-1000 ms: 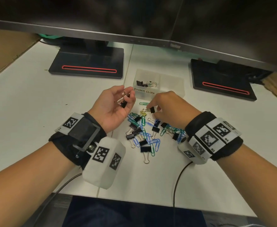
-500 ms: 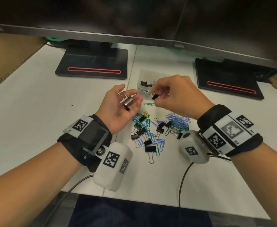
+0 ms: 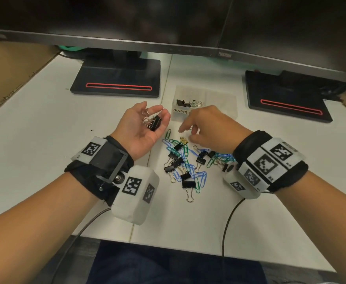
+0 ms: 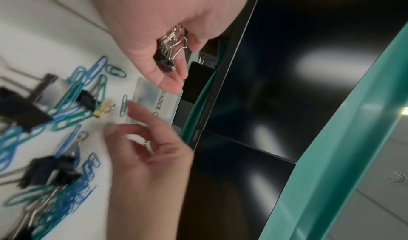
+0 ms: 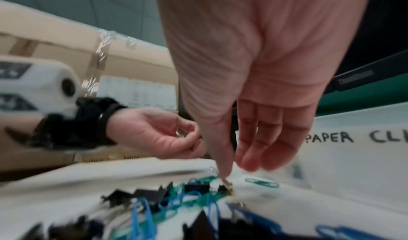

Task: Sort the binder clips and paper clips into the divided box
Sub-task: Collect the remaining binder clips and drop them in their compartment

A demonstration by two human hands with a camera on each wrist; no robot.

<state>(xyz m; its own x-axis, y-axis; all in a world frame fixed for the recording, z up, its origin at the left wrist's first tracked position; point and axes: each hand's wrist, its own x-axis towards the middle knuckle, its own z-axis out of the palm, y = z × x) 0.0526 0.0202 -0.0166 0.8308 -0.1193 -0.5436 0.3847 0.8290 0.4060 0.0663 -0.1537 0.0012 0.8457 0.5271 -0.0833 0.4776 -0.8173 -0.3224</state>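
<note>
My left hand (image 3: 154,113) lies palm up left of the box, fingers curled round a few black binder clips (image 3: 154,123) (image 4: 167,52). Holding nothing, my right hand (image 3: 188,133) (image 5: 236,167) hangs with relaxed fingers over the far end of the pile (image 3: 188,162) of black binder clips and blue and green paper clips, its thumb tip just above a gold binder clip (image 3: 184,140) (image 5: 227,185). The translucent divided box (image 3: 221,99) stands behind the hands. Its left compartment, labelled BINDER CLIPS, holds some binder clips (image 3: 186,103); its right wall reads PAPER CLI (image 5: 342,147).
A lone green paper clip (image 3: 168,134) lies between the pile and the box. Two black monitor bases (image 3: 117,78) (image 3: 286,97) flank the box, with the screens overhanging. A cardboard box (image 3: 10,64) stands at the left. Wrist cables (image 3: 227,222) trail over the table's front edge.
My right hand carried a black binder clip up to the left palm, let it go there, and has come back down to the pile. The left hand now holds more clips.
</note>
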